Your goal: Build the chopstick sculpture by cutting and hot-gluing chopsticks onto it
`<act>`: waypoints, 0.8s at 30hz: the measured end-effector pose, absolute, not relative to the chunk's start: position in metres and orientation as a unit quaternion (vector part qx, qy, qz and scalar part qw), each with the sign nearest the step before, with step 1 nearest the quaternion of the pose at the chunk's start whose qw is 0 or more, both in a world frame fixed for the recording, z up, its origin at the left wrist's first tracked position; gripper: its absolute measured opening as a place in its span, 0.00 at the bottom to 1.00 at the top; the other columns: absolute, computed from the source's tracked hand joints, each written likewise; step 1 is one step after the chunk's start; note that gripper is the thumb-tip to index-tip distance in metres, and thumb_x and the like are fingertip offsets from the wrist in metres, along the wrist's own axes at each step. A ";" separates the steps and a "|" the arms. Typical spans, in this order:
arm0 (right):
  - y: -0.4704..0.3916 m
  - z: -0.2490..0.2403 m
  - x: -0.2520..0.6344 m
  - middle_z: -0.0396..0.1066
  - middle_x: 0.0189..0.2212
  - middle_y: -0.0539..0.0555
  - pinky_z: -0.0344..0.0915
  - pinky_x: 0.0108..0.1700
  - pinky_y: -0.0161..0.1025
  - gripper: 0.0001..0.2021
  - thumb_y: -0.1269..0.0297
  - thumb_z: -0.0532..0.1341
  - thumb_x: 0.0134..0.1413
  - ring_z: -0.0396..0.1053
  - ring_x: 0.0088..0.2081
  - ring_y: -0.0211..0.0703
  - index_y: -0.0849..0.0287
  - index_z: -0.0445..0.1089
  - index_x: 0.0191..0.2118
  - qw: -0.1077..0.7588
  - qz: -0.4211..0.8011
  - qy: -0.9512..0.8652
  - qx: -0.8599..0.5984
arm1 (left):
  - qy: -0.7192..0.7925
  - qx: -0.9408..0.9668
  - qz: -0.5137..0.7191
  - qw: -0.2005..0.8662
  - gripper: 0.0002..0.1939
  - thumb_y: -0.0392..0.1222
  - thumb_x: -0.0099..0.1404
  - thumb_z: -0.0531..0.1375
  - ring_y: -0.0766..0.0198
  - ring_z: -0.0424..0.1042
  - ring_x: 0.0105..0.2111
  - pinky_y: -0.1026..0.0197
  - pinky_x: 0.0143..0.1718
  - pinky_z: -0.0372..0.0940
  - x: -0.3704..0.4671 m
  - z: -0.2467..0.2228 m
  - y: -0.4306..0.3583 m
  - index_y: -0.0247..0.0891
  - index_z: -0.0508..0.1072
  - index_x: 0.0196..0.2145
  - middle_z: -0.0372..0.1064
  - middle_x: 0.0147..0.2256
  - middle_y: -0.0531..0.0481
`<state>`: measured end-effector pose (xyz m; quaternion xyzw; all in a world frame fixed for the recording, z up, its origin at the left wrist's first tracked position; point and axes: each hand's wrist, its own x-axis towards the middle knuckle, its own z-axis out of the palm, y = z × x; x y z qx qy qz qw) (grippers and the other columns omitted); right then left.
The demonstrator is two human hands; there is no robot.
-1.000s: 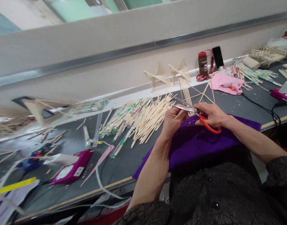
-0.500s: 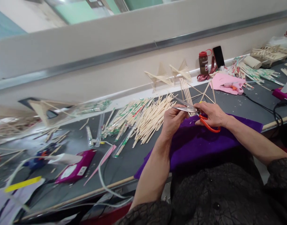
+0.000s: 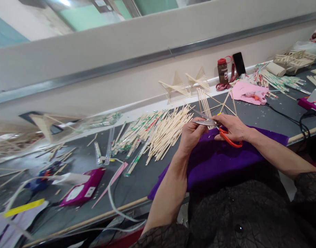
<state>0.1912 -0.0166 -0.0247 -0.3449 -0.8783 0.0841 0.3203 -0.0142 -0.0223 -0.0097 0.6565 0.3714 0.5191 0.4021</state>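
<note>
My right hand [image 3: 231, 126] grips the orange-handled scissors [image 3: 229, 138], whose metal blades are parted and point left toward my other hand. My left hand [image 3: 191, 134] is closed, its fingers pinched by the lower blade; what they hold, if anything, is too small to make out. Both hands are above a purple cloth [image 3: 220, 162] at the table's front edge. Just behind the blades, several pale sticks [image 3: 204, 103] stand side by side as part of a stick frame. A large pile of loose sticks [image 3: 168, 134] lies left of my hands.
Two stick models [image 3: 175, 88] lean by the wall. A bottle [image 3: 222, 71] and a phone [image 3: 239, 64] stand behind. On the right, a glue gun [image 3: 258, 96] rests on pink material. A magenta box [image 3: 83, 187] and cables lie at the left on the grey table [image 3: 137, 186].
The view has shifted slightly. Both hands stay nearly in place, and the scissors remain parted with hardly any visible movement.
</note>
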 end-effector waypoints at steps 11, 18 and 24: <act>-0.018 -0.023 0.193 0.72 0.47 0.62 0.66 0.45 0.45 0.26 0.54 0.63 0.55 0.70 0.41 0.48 0.61 0.63 0.56 0.313 0.094 -0.880 -0.344 | 0.365 0.631 0.545 0.414 0.16 0.53 0.58 0.67 0.73 0.55 0.16 0.67 0.18 0.49 -0.007 -0.009 -0.026 0.37 0.72 0.27 0.64 0.18 0.56; -0.017 -0.025 0.192 0.73 0.47 0.60 0.65 0.43 0.42 0.23 0.60 0.62 0.54 0.69 0.38 0.46 0.59 0.64 0.55 0.299 0.071 -0.879 -0.365 | 0.368 0.645 0.534 0.404 0.18 0.55 0.58 0.66 0.72 0.55 0.16 0.66 0.17 0.48 -0.008 -0.011 -0.022 0.38 0.71 0.24 0.64 0.18 0.55; -0.016 -0.024 0.191 0.74 0.47 0.60 0.64 0.43 0.43 0.22 0.60 0.61 0.55 0.70 0.42 0.49 0.60 0.65 0.55 0.286 0.054 -0.877 -0.382 | 0.379 0.640 0.529 0.409 0.17 0.54 0.58 0.66 0.73 0.54 0.15 0.66 0.18 0.48 -0.007 -0.010 -0.021 0.37 0.71 0.24 0.63 0.17 0.56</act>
